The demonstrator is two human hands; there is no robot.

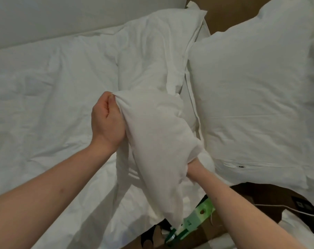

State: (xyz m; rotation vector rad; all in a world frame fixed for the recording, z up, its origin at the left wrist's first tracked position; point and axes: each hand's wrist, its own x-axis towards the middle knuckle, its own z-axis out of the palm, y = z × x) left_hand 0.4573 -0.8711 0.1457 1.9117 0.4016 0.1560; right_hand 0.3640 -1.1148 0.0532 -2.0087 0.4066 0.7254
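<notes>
The left hand (107, 115) pinches the far corner of the white pillowcase (158, 141). The right hand (194, 168) disappears into its folds, so its grip cannot be told. With the hands apart, soft crumpled cotton stretches between them, long axis slanting far-left to near-right. A plump pillow (251, 105) waits just right of the right hand.

Free room is left over the duvet (44, 108), left of the pillowcase (152, 133); the right is blocked by the bare pillow (251, 105).
</notes>
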